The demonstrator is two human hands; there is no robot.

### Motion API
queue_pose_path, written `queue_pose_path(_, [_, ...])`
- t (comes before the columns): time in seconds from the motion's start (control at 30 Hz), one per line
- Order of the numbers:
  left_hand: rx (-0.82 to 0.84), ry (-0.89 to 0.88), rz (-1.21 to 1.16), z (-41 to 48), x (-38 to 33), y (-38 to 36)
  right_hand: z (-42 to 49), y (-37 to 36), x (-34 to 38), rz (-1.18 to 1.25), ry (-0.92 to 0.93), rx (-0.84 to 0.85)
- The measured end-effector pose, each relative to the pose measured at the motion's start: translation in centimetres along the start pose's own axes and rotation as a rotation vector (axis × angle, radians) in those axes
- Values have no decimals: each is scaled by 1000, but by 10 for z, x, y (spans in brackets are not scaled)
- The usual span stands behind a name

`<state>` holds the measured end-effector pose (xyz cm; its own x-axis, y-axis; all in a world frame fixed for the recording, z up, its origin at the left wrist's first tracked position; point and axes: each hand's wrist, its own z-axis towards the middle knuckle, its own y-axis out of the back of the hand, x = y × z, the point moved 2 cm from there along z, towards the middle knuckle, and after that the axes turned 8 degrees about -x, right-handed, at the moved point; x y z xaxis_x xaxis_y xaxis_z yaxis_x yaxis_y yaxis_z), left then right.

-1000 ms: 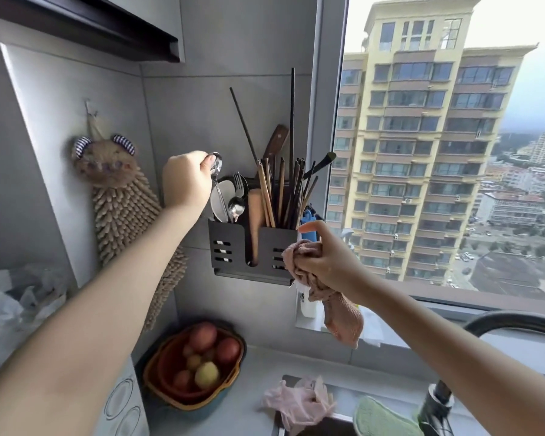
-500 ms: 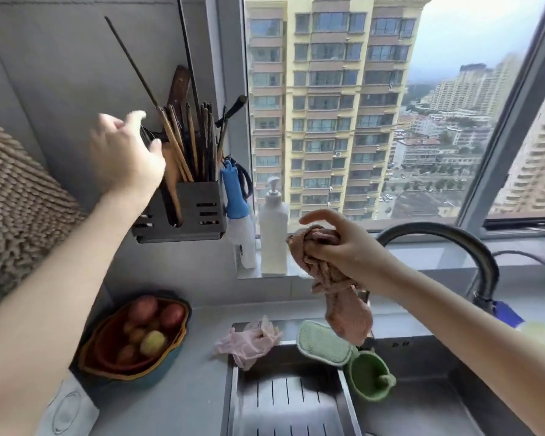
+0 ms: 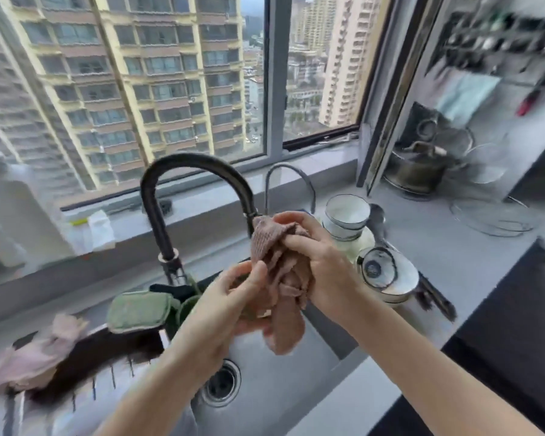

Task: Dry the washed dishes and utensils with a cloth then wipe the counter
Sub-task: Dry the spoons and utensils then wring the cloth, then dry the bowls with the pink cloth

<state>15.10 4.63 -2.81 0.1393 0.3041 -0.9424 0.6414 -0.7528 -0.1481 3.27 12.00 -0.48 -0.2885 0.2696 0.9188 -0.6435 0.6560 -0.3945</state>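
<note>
Centrally, the pink-brown cloth (image 3: 276, 272) is bunched between both hands above the steel sink (image 3: 283, 382), its loose end hanging toward the drain (image 3: 220, 385). Right hand (image 3: 323, 262): fingers (image 3: 296, 243) curled over the cloth's upper folds, holding it. Left hand (image 3: 230, 297): fingers pinching the cloth's lower left part. Behind the hands rises the black arched faucet (image 3: 170, 190). Stacked bowls (image 3: 346, 215) and an overturned bowl (image 3: 387, 275) stand on the desk (image 3: 472, 256) beside the sink's right edge. A green sponge (image 3: 139, 309) lies at the sink's rear edge; a pink glove (image 3: 35, 357) drapes over its left edge.
</note>
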Motion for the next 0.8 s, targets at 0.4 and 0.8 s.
queue_pose_path(0.4, [201, 110, 156, 114, 39, -247, 27, 265, 28, -362, -100, -395])
queue_pose_path(0.8, [-353, -72, 1324, 214, 104, -284, 67, 444, 56, -447, -137, -568])
